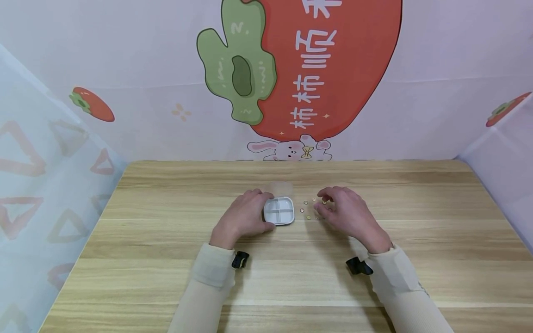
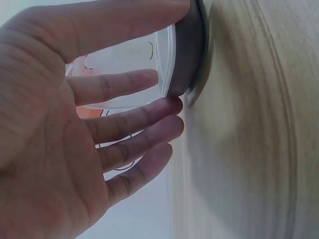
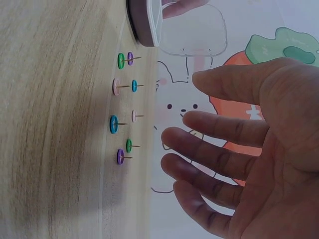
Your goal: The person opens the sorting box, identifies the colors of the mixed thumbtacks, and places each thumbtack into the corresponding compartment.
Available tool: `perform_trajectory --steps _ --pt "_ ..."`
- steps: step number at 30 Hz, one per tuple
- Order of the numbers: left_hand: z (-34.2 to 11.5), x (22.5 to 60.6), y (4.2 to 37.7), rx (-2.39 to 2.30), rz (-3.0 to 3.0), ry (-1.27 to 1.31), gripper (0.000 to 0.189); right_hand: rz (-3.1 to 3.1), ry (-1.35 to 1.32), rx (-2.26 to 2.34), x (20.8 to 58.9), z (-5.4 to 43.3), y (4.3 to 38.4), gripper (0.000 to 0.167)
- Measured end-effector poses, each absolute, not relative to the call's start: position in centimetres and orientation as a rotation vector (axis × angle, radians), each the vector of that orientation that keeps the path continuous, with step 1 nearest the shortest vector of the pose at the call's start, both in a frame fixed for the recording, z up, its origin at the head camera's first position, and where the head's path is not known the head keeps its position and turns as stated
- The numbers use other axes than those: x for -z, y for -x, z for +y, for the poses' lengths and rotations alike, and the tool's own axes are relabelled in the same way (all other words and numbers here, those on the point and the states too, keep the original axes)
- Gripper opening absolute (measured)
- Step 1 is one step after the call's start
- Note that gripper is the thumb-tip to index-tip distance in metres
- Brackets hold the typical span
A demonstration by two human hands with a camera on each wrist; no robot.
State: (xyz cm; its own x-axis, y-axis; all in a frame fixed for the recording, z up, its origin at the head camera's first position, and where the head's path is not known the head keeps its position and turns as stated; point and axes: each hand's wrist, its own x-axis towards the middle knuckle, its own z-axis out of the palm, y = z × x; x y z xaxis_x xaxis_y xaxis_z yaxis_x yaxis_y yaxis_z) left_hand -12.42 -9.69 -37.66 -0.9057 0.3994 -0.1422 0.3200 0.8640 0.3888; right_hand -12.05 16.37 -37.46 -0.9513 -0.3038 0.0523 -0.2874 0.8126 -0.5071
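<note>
A small white box [image 1: 286, 216] with four compartments stands on the table, its clear lid [image 1: 280, 188] raised at the back. My left hand [image 1: 246, 216] holds the box from its left side, thumb at the near edge and fingers at the far edge. In the left wrist view the box's dark lower wall [image 2: 188, 55] shows beside the thumb. Several thumbtacks lie points up right of the box, among them a green tack [image 3: 121, 60], a pink tack [image 3: 116, 86] and a blue tack [image 3: 114, 124]. Over them hovers my right hand [image 1: 349, 213], fingers loosely bent and holding nothing.
The wooden table [image 1: 166, 277] reaches back to a wall sheet [image 1: 158, 125] printed with a large red fruit and a rabbit. A patterned sheet [image 1: 41, 194] hangs along the left side. Black wrist cameras sit at both cuffs.
</note>
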Motion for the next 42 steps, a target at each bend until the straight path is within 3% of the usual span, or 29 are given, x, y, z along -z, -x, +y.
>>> perform_trajectory --steps 32,42 --pt "-9.57 37.89 12.49 -0.649 2.790 -0.478 0.068 2.950 0.441 0.795 37.36 16.64 12.13 0.031" --pt "-9.53 37.86 12.46 -0.666 2.769 -0.460 0.068 2.959 0.473 0.782 37.56 16.80 12.28 0.024"
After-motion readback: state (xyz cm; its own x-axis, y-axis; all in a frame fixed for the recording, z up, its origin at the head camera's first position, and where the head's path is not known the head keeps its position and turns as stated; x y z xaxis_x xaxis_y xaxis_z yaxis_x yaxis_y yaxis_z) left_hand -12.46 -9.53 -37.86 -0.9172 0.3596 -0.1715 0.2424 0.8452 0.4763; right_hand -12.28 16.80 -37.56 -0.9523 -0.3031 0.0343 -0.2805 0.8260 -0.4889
